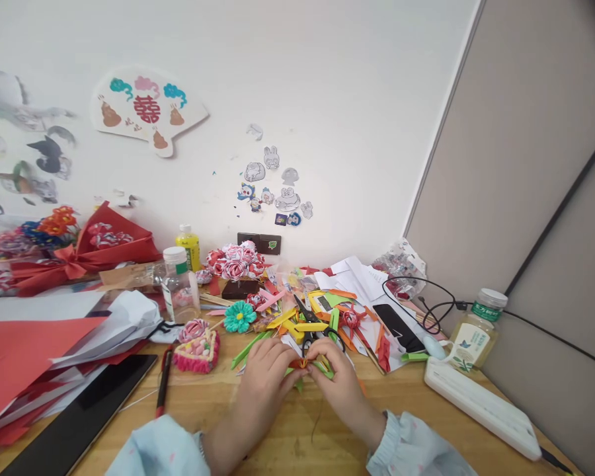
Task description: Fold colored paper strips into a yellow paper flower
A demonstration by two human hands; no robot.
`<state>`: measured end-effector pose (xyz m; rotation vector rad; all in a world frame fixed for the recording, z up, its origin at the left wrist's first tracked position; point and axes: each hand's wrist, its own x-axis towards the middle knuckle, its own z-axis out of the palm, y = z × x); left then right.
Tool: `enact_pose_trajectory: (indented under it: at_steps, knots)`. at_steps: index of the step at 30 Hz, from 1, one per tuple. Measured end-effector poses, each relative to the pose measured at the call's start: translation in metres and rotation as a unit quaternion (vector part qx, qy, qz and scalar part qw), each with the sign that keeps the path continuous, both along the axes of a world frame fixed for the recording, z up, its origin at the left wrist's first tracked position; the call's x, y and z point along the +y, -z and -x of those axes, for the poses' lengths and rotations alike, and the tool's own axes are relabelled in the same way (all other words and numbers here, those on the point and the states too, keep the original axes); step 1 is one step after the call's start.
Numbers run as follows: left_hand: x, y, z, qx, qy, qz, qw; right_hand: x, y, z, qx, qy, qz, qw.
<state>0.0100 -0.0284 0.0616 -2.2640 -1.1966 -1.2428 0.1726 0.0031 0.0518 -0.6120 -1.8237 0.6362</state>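
Left hand [265, 371] and right hand [338, 378] pinch a half-folded orange paper piece [302, 363]; finished paper flowers [235, 263] and loose strips [311, 326] lie beyond.

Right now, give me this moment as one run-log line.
left hand: pinching small orange folded-paper piece | right hand: pinching same piece | black-handled scissors: behind hands on wooden table

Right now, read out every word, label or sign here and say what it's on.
"囍", in red, on the fan-shaped wall cutout.
Green neck band of the drink bottle: characters too blurred to read.
Yellow bottle label: too small to read.
Folded paper between left hand and right hand: no text visible.
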Motion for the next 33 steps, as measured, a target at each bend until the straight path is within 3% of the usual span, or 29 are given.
enact_pose_trajectory:
  at_steps: [11, 16, 21, 25, 30, 33]
  knots:
    - [-0.002, -0.003, 0.0, -0.03, 0.016, -0.031, 0.999, 0.0, -0.004, -0.004, -0.026, -0.018, -0.044, 0.999]
    - [-0.001, -0.006, -0.001, -0.082, 0.033, 0.097, 0.991, 0.001, -0.01, -0.007, -0.037, -0.019, 0.011, 0.999]
    - [0.001, -0.017, -0.004, -0.205, 0.083, 0.284, 0.933, 0.0, -0.019, -0.01, -0.039, -0.04, 0.134, 0.989]
    - [0.003, -0.024, -0.005, -0.23, 0.102, 0.388, 0.887, 0.005, -0.016, -0.01, -0.025, -0.098, 0.247, 0.964]
    - [0.015, -0.005, -0.001, -0.267, 0.143, 0.498, 0.812, 0.014, -0.001, -0.01, -0.049, -0.098, 0.31, 0.944]
    - [0.019, 0.004, 0.001, -0.255, 0.148, 0.499, 0.815, 0.016, 0.005, -0.008, -0.059, -0.082, 0.311, 0.945]
